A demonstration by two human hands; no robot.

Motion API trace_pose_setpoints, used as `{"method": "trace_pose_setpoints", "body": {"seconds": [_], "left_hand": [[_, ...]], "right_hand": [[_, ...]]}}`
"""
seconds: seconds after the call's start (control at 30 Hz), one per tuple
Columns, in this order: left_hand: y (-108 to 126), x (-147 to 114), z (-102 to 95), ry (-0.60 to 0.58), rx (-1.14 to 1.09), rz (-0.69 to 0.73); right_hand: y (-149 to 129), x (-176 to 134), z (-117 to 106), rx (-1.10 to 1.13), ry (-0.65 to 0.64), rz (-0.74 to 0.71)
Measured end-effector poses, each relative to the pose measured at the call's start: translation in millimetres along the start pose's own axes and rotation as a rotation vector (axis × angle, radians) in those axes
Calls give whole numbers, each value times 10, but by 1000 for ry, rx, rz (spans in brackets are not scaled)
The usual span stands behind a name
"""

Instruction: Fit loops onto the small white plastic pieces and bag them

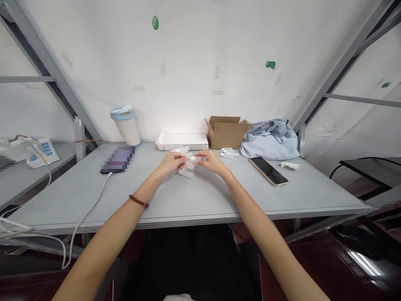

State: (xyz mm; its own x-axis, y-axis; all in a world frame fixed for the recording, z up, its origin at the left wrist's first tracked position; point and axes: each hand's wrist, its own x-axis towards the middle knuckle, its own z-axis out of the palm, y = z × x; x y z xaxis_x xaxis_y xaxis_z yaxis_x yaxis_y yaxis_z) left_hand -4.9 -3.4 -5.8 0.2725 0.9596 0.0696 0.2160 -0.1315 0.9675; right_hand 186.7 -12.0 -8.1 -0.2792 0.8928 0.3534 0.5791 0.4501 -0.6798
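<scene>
Both hands meet over the middle of the table. My right hand [213,162] pinches a small clear plastic tube [199,158] with a whitish end, lying sideways and pointing at the other hand. The fingers of my left hand [172,162] are closed at that whitish end; what exactly they grip is too small to make out. Beneath and around the fingers lie several similar clear tubes [186,173], some with thin white loops. More clear tubes [228,154] rest in a loose group in front of the cardboard box.
Along the wall stand a cup with a blue lid [127,125], a stack of white sheets or trays [183,141], an open cardboard box [227,136] and bunched blue cloth [271,140]. A phone [268,171] lies right, near crumpled tissue [290,165]; a cabled phone [117,159] lies left.
</scene>
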Motion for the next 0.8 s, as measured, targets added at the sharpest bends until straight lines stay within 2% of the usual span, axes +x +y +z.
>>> {"method": "trace_pose_setpoints", "body": {"seconds": [0.23,0.37,0.5,0.63,0.8], "left_hand": [[1,33,-83,266,-70,-22],[-35,58,-97,349,-118,-19],[-76,95,-137,428,-152,-6],[-68,102,-161,397,-89,-59],[-89,108,-179,343,224,-50]], "right_hand": [[324,74,-161,-244,147,157],[470,70,-250,-408,169,244],[498,35,-327,-566,180,343],[538,6,-418,-638,203,425],[681,-24,-518,-661,235,495]]}}
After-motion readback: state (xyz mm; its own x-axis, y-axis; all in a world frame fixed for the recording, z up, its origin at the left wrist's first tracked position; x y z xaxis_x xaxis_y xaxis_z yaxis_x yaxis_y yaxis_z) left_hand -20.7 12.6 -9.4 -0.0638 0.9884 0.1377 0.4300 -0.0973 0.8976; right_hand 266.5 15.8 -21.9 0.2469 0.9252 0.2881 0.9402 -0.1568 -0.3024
